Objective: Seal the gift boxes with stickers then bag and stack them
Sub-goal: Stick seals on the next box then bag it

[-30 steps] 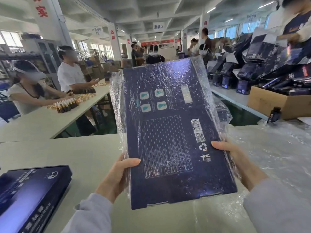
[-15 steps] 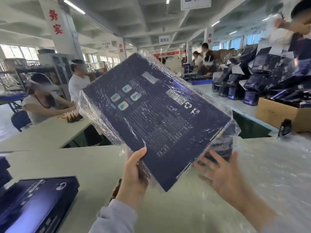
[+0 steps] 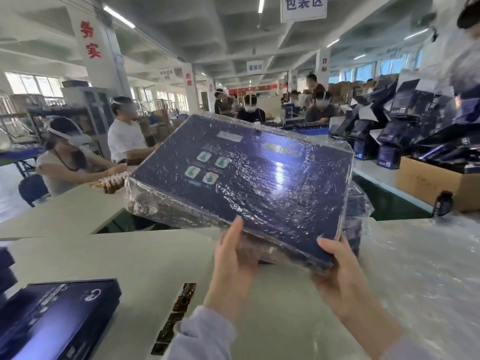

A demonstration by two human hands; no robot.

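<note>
Above the pale tabletop (image 3: 130, 255), both hands gripped one gift box (image 3: 259, 183) by its near edge. The left hand (image 3: 233, 258) had its thumb laid on the top face and its fingers under the box, and the right hand (image 3: 340, 276) clasped the near right corner the same way. The gift box was held clear of the tabletop, its printed dark-blue face tilted toward the camera. It sat inside a crinkled clear plastic bag (image 3: 145, 203) whose slack bunched along the box's left side. Below and left of the gift box, a second gift box (image 3: 57, 315) lay flat on the tabletop. A strip of dark pieces (image 3: 176, 318) lay below the gift box, just beside the left wrist. Right of the gift box, loose clear plastic (image 3: 428, 268) covered the tabletop, and farther right a small dark bottle (image 3: 444, 203) stood beside a cardboard carton (image 3: 436, 183).
</note>
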